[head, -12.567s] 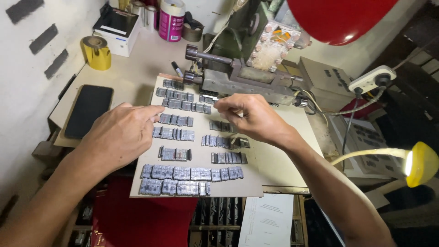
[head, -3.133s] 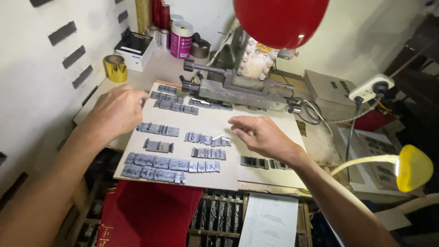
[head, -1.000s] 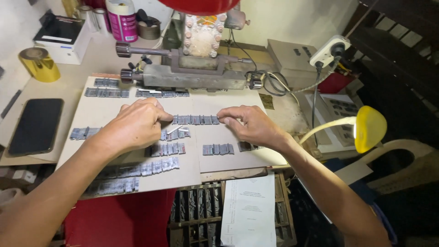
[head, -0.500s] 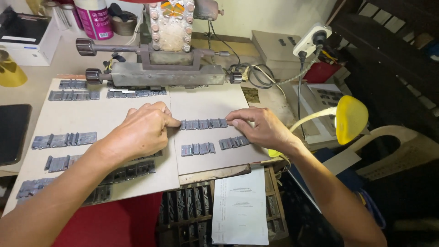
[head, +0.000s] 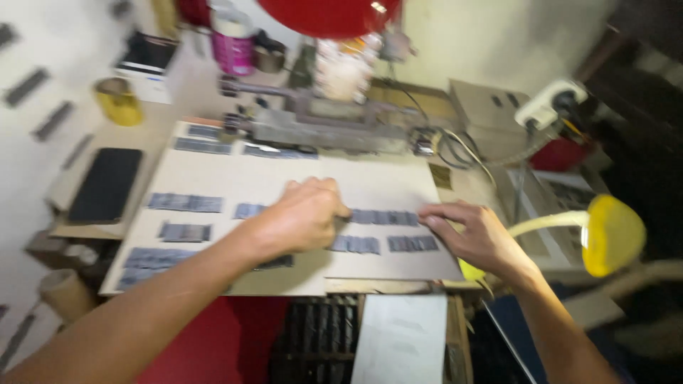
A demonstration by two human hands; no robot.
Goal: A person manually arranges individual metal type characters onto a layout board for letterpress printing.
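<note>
Bracketing grey block row (head: 384,217), left hand (head: 302,217), right hand (head: 473,231)

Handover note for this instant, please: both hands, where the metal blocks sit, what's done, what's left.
Left hand: knuckles down on the board, fingertips at the left end of the middle row of metal blocks.
Right hand: fingers flat on the board at that row's right end. The picture is too blurred to tell whether either hand grips a block.
Done: several short rows of blocks lie across the board, two more just below the middle row.
Left: the middle row, between both hands, is not yet let go.
</note>
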